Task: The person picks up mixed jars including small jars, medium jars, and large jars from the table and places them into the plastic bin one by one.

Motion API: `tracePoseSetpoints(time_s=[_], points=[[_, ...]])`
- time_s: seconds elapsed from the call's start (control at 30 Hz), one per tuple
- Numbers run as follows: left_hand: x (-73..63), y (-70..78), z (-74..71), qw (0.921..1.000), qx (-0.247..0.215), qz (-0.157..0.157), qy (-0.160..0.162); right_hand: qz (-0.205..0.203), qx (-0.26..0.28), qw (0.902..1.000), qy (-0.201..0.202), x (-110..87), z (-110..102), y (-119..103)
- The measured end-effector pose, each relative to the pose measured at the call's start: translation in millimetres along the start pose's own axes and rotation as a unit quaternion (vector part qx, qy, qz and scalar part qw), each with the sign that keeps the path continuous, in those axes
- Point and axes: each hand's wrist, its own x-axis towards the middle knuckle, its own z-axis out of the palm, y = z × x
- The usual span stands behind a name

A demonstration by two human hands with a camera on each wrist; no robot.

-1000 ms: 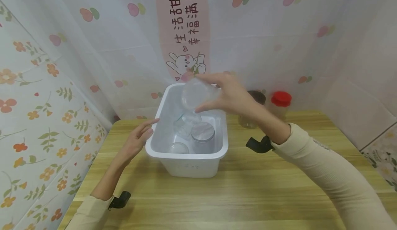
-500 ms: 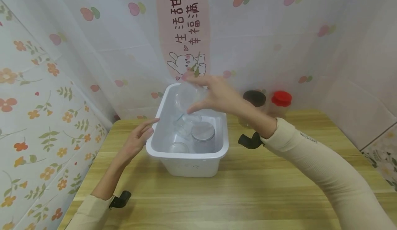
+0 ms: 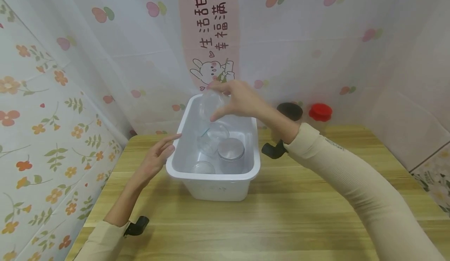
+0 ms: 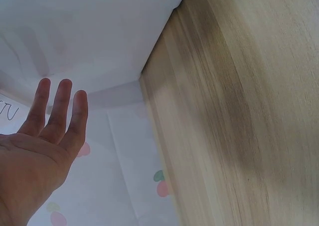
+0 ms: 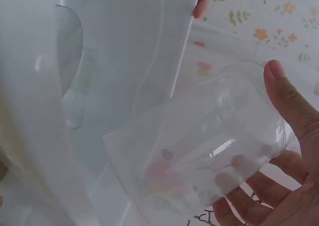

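My right hand (image 3: 240,99) grips a clear, see-through jar (image 5: 199,146) over the far part of a white plastic tub (image 3: 214,177). In the right wrist view the thumb lies on one side of the jar and the fingers on the other; the jar is tilted. Touching the tub's left rim, my left hand (image 3: 152,161) has its fingers extended; its palm shows in the left wrist view. Inside the tub, a jar with a silvery lid (image 3: 231,149) stands at the right. Clear containers (image 3: 213,134) lie beside it, and a round clear one (image 3: 204,168) sits near the front wall.
Behind my right forearm stand a black-lidded jar (image 3: 290,111) and a red-lidded jar (image 3: 320,112) at the table's back edge. The wooden table (image 3: 267,226) extends in front of the tub. A printed curtain (image 3: 299,50) hangs behind it.
My right hand has moved left and a little farther over the tub with the clear jar. The left hand has stayed at the rim.
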Motion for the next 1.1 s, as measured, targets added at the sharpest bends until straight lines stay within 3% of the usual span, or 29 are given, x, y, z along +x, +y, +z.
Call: tracePoseSetpoints(time_s=[0.4,0.6,0.8,1.0,1.1], points=[[1.4,-0.2,-0.1,0.9999,0.000,0.006,-0.009,0.013,0.023,0.9995,-0.020,13.1,10,17],[0.1,0.9,-0.7,0.9999,-0.006,0.006,-0.011,-0.032,0.006,0.9982,-0.051,16.0,17,32],[-0.6,1.3,-0.3,0.9999,0.001,0.010,-0.006,-0.083,0.025,0.9920,-0.092,6.6,15,42],[-0.4,0.4,-0.1,0.9998,0.010,0.015,-0.004,-0.090,0.062,0.9882,-0.107,-4.2,7,44],[0.2,-0.1,0.2,0.9998,0.010,0.015,-0.006,-0.074,0.078,0.9883,-0.108,-10.7,4,44]])
